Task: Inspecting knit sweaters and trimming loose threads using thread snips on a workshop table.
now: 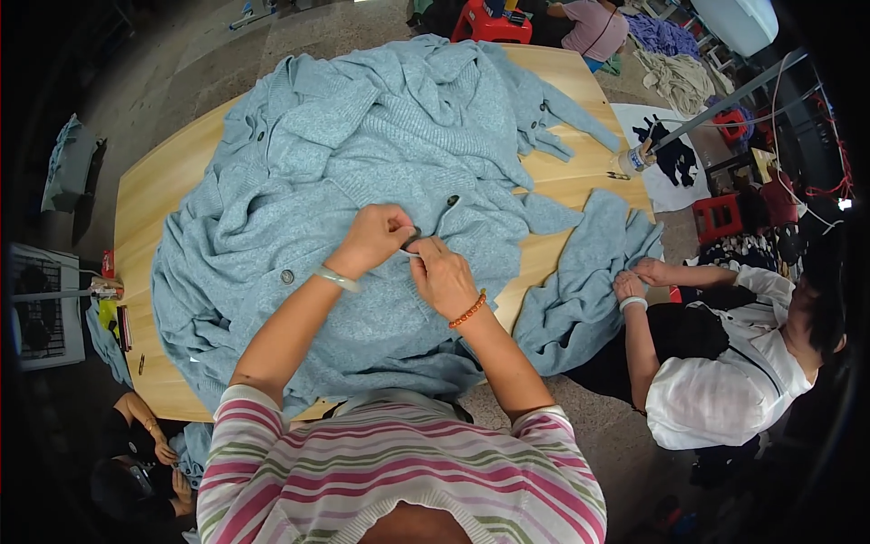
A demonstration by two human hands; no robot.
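Note:
A big heap of grey-blue knitted cardigans (335, 145) covers most of the table. Over its near middle, my left hand (370, 239) has its fingers pinched at a dark round button (411, 238). My right hand (443, 279) meets it from the other side, thumb and fingers closed on the same spot. A small pale strip shows under the right fingertips, too small to name. Another dark button (453, 201) lies on the knit just beyond my hands, and a greyish button (287, 276) sits to their left.
The wooden table (145, 195) has a bottle (637, 158) at its right edge and small items at its left. A person in white (716, 399) handles grey-blue knitwear (580, 281) on my right; another works at lower left. Red stools (489, 25) stand beyond.

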